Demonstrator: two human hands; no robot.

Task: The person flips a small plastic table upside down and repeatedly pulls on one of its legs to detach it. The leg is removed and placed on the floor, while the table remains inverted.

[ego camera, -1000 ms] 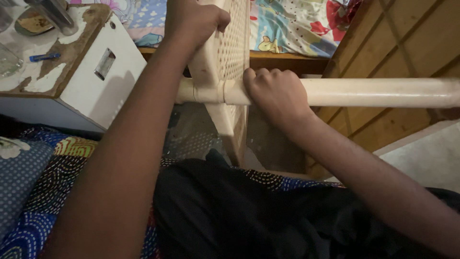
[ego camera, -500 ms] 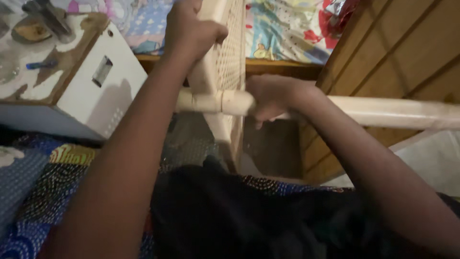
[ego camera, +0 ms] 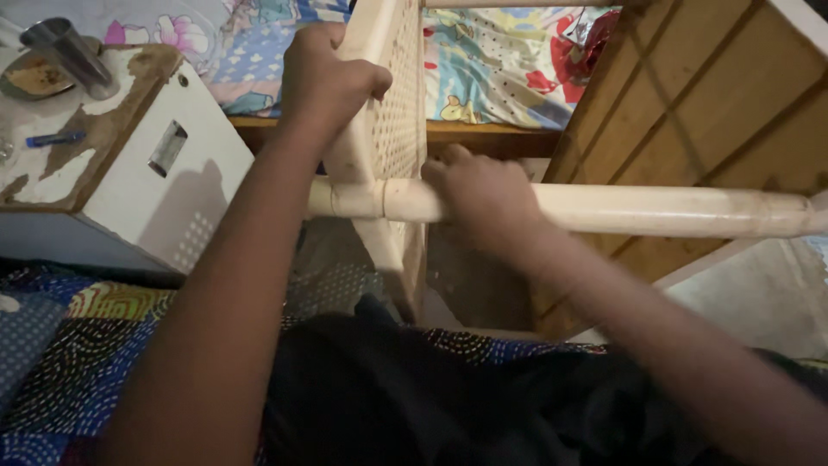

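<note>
Both hands grip a cream-coloured perforated frame held on edge.

The left hand (ego camera: 326, 79) is clenched around the upright edge of the perforated panel (ego camera: 398, 95). The right hand (ego camera: 483, 200) is wrapped over the horizontal round bar (ego camera: 673, 210), just beside its joint with the panel. To the left stands a white cabinet (ego camera: 151, 185) with a worn top, carrying a steel cup (ego camera: 67, 53) and a blue pen (ego camera: 53, 138). A patterned bedsheet (ego camera: 509, 73) lies behind; a wooden panel (ego camera: 707, 112) stands at right.

White worn cabinet (ego camera: 129, 185), metal cup (ego camera: 65, 53), plate (ego camera: 30, 79), blue pen (ego camera: 53, 138) on top, bed with cartoon sheet (ego camera: 492, 73)
</note>
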